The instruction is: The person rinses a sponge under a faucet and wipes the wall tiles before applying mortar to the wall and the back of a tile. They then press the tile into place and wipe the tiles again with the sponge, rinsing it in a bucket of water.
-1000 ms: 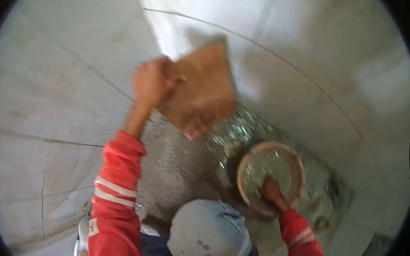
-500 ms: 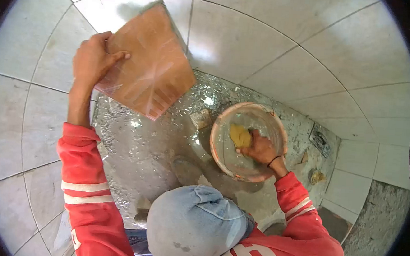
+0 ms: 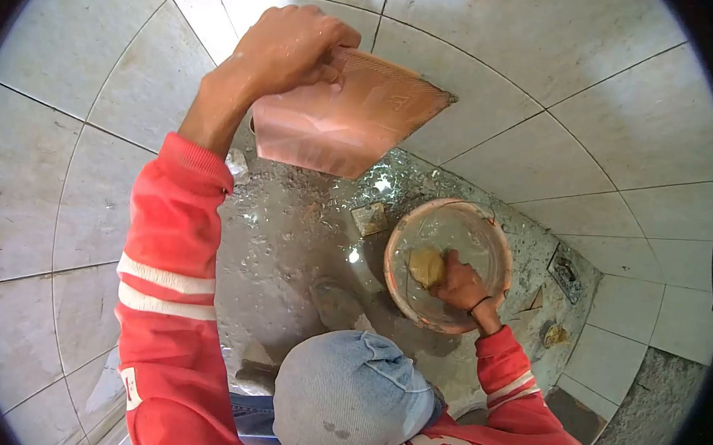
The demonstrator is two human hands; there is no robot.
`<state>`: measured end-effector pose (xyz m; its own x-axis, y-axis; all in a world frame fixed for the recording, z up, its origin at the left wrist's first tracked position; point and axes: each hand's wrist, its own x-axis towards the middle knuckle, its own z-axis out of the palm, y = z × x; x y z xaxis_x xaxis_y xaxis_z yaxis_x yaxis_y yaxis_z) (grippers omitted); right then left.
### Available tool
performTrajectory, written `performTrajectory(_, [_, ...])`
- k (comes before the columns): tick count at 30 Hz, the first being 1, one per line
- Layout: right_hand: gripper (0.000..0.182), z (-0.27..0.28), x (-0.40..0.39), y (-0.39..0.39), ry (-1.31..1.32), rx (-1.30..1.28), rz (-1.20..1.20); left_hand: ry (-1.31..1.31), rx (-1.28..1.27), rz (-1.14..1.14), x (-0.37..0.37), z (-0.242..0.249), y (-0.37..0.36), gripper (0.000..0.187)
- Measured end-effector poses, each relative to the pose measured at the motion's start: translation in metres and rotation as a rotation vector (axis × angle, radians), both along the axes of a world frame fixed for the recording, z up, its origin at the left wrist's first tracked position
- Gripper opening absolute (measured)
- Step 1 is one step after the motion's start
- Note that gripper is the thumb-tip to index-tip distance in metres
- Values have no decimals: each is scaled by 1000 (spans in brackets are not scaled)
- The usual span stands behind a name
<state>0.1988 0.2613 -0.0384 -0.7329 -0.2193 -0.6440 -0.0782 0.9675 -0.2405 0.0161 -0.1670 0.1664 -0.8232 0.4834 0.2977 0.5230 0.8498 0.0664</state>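
Observation:
My left hand [image 3: 290,48] grips a reddish-brown tile [image 3: 339,122] by its upper edge, fingers wrapped over it. The tile is tilted, its patterned, wet-looking face towards me, in front of the tiled wall. Low down to the right, my right hand [image 3: 461,284] is inside a round orange-rimmed tub [image 3: 394,275] of cloudy water. Its fingers are closed on a yellow sponge [image 3: 427,267]. Part of the sponge is hidden by the hand.
Pale tiled walls [image 3: 499,75] enclose a wet, rough cement floor [image 3: 280,250]. A small square tile piece [image 3: 369,218] lies left of the tub. To the right are a dark rectangular floor drain or plate [image 3: 565,273] and a yellowish lump [image 3: 555,336]. A capped head [image 3: 353,396] blocks the bottom middle.
My left hand has moved up and right with the tile, which has turned and tipped. The right hand and sponge stay in the tub, slightly shifted. The whole view has moved a little.

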Motion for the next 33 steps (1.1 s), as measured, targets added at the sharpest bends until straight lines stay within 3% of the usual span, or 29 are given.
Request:
performTrajectory(3, [81, -1, 5, -19, -13, -34, -98, 65, 52, -62, -17, -11, 5, 32])
performTrajectory(5, [70, -26, 8, -19, 56, -38, -83, 145, 34, 54, -23, -22, 5, 38])
performTrajectory(8, [68, -63, 3, -2, 120, -74, 20, 192, 45, 110, -35, -37, -2, 49])
performTrajectory(12, [81, -30, -10, 20, 71, -274, -96, 265, 107, 144, -24, -40, -4, 58])
performTrajectory(14, [90, 1, -12, 19, -129, -565, -307, 336, 142, 143, -18, -39, 0, 60])
performTrajectory(15, [90, 11, -16, 15, -132, -573, -298, 398, 161, 144, -17, -44, 3, 61])
performTrajectory(18, [79, 20, -16, 12, -120, -381, -243, 399, 230, 114, -8, -44, 14, 64])
performTrajectory(20, [68, -6, -14, 5, 31, -215, -80, 494, 419, 199, 12, -40, 34, 63])
performTrajectory(22, [65, -66, -15, 13, 84, -187, -43, 533, 436, 234, 34, -54, 62, 59])
performTrajectory(24, [62, -113, -15, 27, 143, -164, 7, 58, 926, -55, 73, -72, 122, 45])
performTrajectory(26, [63, -131, -26, 53, 137, -357, 61, -667, 1051, -311, 110, -86, 178, 52])
performTrajectory(27, [63, -120, -31, 60, 134, -352, 82, -682, 942, -460, 121, -110, 206, 60])
performTrajectory(28, [61, -107, -31, 65, 149, -351, 70, -738, 1011, -518, 135, -140, 235, 69])
performTrajectory(30, [58, -56, -27, 56, 173, -370, 61, -578, 660, -418, 155, -200, 278, 76])
performTrajectory(31, [57, -33, -22, 49, 180, -388, 59, -571, 659, -369, 159, -205, 285, 76])
performTrajectory(33, [54, -12, -14, 40, 202, -425, 34, -646, 364, -228, 160, -215, 291, 82])
